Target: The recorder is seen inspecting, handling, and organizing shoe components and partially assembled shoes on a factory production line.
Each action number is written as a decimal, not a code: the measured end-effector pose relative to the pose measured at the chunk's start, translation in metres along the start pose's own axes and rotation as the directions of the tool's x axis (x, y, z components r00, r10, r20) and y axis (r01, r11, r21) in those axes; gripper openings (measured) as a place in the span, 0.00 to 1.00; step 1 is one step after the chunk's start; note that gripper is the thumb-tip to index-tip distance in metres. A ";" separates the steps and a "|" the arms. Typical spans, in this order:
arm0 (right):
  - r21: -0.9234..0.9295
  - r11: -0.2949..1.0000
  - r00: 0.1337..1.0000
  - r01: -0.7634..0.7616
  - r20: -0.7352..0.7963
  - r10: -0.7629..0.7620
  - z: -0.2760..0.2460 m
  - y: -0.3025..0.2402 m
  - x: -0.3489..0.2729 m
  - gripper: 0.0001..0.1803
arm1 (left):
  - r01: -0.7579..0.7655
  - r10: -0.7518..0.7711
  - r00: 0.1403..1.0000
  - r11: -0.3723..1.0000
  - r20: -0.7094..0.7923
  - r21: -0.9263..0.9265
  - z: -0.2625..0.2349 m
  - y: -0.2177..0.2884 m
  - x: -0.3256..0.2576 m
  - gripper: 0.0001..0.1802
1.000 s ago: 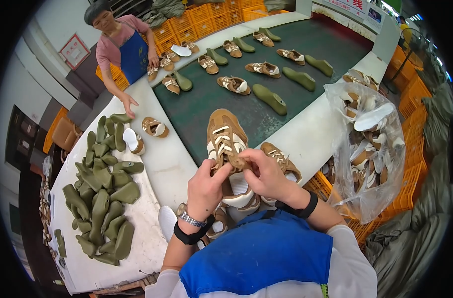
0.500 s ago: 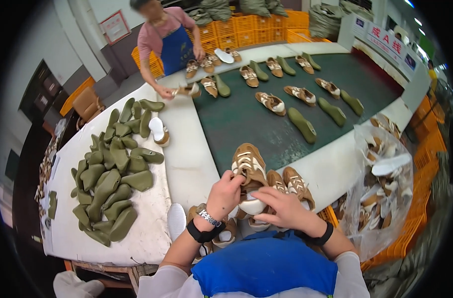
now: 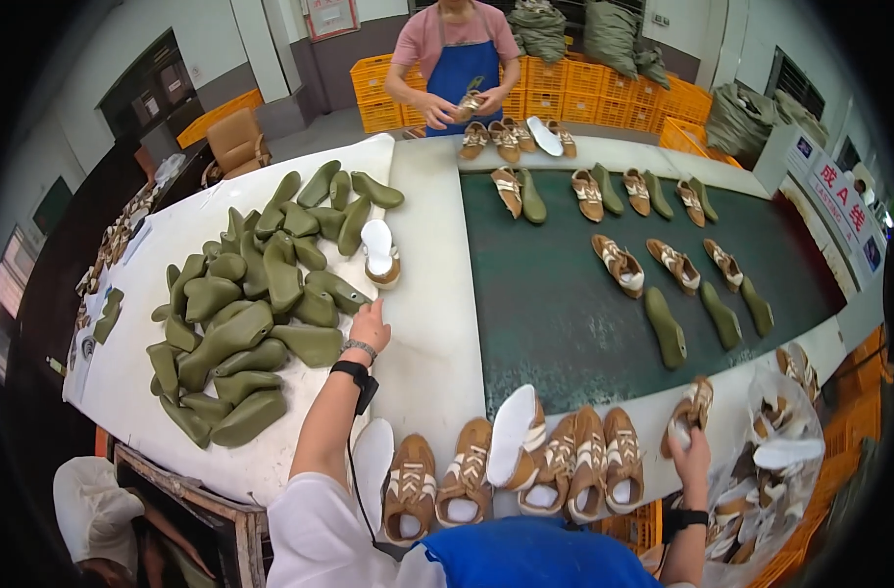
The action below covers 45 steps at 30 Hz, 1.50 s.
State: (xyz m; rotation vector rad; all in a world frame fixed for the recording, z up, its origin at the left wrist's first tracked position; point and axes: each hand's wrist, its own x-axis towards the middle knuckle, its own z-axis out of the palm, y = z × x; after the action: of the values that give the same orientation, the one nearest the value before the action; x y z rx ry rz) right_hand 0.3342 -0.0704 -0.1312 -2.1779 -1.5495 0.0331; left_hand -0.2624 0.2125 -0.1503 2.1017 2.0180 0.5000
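Right grip (image 3: 694, 446) closed on tan shoe (image 3: 688, 414) beside clear bag (image 3: 772, 468) (left grip (image 3: 369, 325) open, by green lasts (image 3: 241, 323)).

- My left hand (image 3: 371, 325) reaches forward on an outstretched arm, fingers loosely curled, palm down, a watch and dark band at the wrist.
- My right hand (image 3: 690, 453) is raised at my right side, fingers closed in a grip, a dark band on its wrist.

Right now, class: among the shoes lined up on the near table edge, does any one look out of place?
Yes. One shoe lies flipped, its white sole facing up, leaning across its neighbours, while the tan shoes beside it sit upright with laces showing. The right hand holds another shoe off to the side.
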 end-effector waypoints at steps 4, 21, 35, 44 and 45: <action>-0.085 0.991 0.993 -0.106 0.034 0.109 0.045 0.059 -0.036 0.26 | 0.280 -0.243 0.952 0.935 -0.186 0.216 0.001 -0.002 0.045 0.36; 0.008 0.932 0.929 -0.361 -0.086 0.360 0.061 0.017 -0.009 0.21 | 0.448 -0.448 0.894 0.891 0.017 -0.073 0.023 -0.077 0.020 0.14; 0.060 0.955 0.949 -0.291 -0.109 0.296 0.050 0.023 -0.020 0.18 | 0.207 0.294 0.745 0.751 0.598 -0.627 0.036 0.227 -0.010 0.13; 0.205 0.976 0.997 -0.072 -0.018 0.078 -0.029 -0.016 0.012 0.17 | -0.357 0.512 0.494 0.857 0.703 -0.373 0.190 0.347 -0.018 0.19; 0.199 0.977 0.997 -0.074 -0.018 0.079 -0.034 -0.023 0.024 0.17 | -0.357 0.575 0.473 0.818 0.668 -0.452 0.187 0.343 -0.018 0.22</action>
State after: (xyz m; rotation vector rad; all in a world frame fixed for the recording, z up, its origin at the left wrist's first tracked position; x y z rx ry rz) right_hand 0.3322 -0.0545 -0.0862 -2.0715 -1.3841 0.1754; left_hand 0.1242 0.1923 -0.2020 2.1313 0.8073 -0.1337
